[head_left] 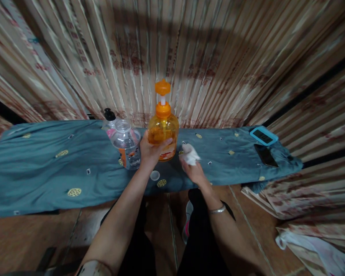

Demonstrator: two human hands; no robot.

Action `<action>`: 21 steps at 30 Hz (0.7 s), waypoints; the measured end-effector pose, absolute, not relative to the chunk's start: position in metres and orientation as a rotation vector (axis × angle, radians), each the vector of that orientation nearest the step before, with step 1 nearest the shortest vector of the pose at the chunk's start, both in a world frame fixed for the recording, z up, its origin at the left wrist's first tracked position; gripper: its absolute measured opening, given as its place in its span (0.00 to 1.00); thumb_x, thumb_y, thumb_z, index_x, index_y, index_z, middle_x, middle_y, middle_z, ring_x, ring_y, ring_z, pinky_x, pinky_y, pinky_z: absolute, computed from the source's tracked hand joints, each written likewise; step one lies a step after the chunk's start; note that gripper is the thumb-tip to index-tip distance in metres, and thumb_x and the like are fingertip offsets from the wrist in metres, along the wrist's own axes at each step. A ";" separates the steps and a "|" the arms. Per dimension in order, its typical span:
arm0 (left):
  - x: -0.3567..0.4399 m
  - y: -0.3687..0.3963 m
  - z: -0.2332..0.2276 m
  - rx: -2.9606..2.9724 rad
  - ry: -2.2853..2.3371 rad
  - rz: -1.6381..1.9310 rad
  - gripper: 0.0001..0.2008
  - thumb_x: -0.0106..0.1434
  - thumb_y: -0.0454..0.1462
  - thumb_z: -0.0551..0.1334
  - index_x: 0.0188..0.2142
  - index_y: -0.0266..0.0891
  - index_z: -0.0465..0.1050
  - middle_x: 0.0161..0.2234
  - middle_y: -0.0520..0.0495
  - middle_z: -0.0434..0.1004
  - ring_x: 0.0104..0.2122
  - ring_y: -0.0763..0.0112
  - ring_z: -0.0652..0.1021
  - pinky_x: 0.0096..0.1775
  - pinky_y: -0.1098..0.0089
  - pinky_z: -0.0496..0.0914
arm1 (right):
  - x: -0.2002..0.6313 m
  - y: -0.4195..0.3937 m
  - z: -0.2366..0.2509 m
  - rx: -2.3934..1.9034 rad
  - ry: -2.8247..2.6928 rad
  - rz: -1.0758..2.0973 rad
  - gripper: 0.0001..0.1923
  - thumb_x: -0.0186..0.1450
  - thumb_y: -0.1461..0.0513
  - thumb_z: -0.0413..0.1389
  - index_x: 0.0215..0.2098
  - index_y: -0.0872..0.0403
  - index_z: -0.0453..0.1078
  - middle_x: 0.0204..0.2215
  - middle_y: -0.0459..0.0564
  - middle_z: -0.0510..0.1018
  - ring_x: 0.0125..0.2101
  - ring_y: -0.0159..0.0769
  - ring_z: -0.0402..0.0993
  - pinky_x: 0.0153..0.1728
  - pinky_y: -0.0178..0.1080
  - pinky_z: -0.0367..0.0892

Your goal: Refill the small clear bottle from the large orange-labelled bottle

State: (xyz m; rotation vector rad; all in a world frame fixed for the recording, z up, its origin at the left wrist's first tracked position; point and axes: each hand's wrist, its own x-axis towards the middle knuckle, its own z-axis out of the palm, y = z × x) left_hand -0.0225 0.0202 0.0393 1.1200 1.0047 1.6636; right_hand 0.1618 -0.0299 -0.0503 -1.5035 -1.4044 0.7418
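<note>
Orange pump bottle [163,130] stands gripped in the left hand [150,151]; right hand [193,170] pinches a white tissue [189,154] (probably) just beside it.

We see an orange pump bottle [163,132] standing upright near the middle of the bench [46,168], which is draped in blue-grey cloth, closer to its back edge than its front. The bottle is round, see-through and amber, part full of liquid, with an orange collar and pump head on top. A small white wad of tissue [190,154] sits just right of the bottle's base, crumpled.
</note>
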 end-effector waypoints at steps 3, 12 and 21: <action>-0.028 0.021 0.039 1.140 0.995 1.669 0.27 0.41 0.44 0.74 0.40 0.39 0.71 0.38 0.47 0.79 0.37 0.64 0.80 0.41 0.65 0.75 | 0.147 -0.032 -0.055 -1.508 -1.660 0.729 0.19 0.65 0.52 0.56 0.49 0.55 0.69 0.53 0.54 0.70 0.55 0.43 0.66 0.57 0.55 0.59; -0.011 0.021 0.028 1.275 1.097 1.622 0.25 0.41 0.44 0.74 0.38 0.39 0.72 0.35 0.50 0.78 0.35 0.66 0.78 0.40 0.65 0.73 | 0.134 -0.038 -0.024 -1.450 -1.659 0.514 0.43 0.61 0.47 0.59 0.67 0.52 0.46 0.62 0.60 0.60 0.58 0.48 0.63 0.56 0.55 0.62; 0.043 0.024 0.002 1.172 1.064 1.526 0.26 0.41 0.43 0.74 0.39 0.43 0.68 0.37 0.49 0.76 0.38 0.63 0.78 0.44 0.58 0.72 | 0.115 -0.018 -0.037 -1.546 -1.411 0.427 0.45 0.63 0.48 0.56 0.68 0.51 0.39 0.63 0.62 0.57 0.56 0.50 0.64 0.54 0.58 0.62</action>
